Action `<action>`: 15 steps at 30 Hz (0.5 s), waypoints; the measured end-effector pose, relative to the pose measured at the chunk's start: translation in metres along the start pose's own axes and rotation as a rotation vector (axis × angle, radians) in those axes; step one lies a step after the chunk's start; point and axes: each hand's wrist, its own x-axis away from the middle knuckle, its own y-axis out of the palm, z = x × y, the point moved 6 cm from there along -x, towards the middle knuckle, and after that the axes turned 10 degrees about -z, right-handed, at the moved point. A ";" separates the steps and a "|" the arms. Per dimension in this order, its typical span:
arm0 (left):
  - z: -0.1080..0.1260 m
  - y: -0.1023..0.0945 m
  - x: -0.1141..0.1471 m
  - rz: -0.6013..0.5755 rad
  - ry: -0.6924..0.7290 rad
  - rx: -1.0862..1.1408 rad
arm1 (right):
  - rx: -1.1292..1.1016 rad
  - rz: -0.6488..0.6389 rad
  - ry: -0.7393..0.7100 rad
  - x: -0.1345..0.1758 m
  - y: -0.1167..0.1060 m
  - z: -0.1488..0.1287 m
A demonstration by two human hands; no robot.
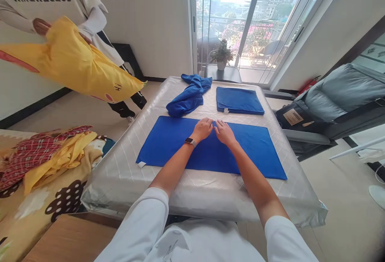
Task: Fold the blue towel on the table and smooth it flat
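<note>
A blue towel [252,149] lies spread as a wide rectangle before me, with a white tag at its near left corner. My left hand [204,128], a watch on its wrist, is closed on the middle of the towel's far edge. Close beside it, my right hand [224,131] pinches the same edge, and a bit of blue fabric shows between the two hands. Beyond the towel, a folded blue stack [240,100] with a white tag sits to the right. A crumpled blue cloth [190,95] lies to the left of that stack.
The table [120,189] has a shiny silver cover. At left, a person holds a yellow fabric piece [78,65] near a bed with a heap of cloths [60,153]. A grey recliner [339,101] stands right; a potted plant [221,55] is by the window.
</note>
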 end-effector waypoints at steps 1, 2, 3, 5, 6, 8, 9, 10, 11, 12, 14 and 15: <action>0.002 0.008 -0.003 0.008 0.003 0.020 | 0.004 -0.004 0.011 -0.004 0.007 -0.004; 0.002 0.015 -0.004 0.015 -0.001 0.034 | 0.009 -0.006 0.020 -0.007 0.013 -0.006; 0.001 0.021 -0.004 0.020 -0.007 0.043 | 0.014 -0.008 0.025 -0.008 0.019 -0.007; -0.004 0.030 -0.004 0.033 -0.007 0.052 | 0.023 -0.012 0.017 -0.009 0.028 -0.006; -0.007 0.032 -0.004 0.043 -0.004 0.054 | 0.025 -0.015 0.012 -0.009 0.031 -0.005; -0.009 0.033 -0.004 0.059 0.005 0.051 | 0.024 -0.016 0.012 -0.010 0.033 -0.002; -0.009 0.033 -0.004 0.060 0.008 0.047 | 0.023 -0.016 0.015 -0.010 0.033 -0.001; -0.009 0.033 -0.004 0.056 0.011 0.042 | 0.021 -0.016 0.019 -0.010 0.034 0.000; -0.008 0.032 -0.004 0.049 0.015 0.037 | 0.020 -0.014 0.022 -0.011 0.033 0.001; -0.006 0.032 -0.004 0.037 0.020 0.030 | 0.019 -0.013 0.026 -0.011 0.033 0.001; -0.004 0.033 -0.003 0.004 0.030 0.014 | 0.018 -0.014 0.035 -0.012 0.033 0.001; -0.003 0.034 -0.002 -0.018 0.034 0.004 | 0.019 -0.021 0.041 -0.012 0.033 0.002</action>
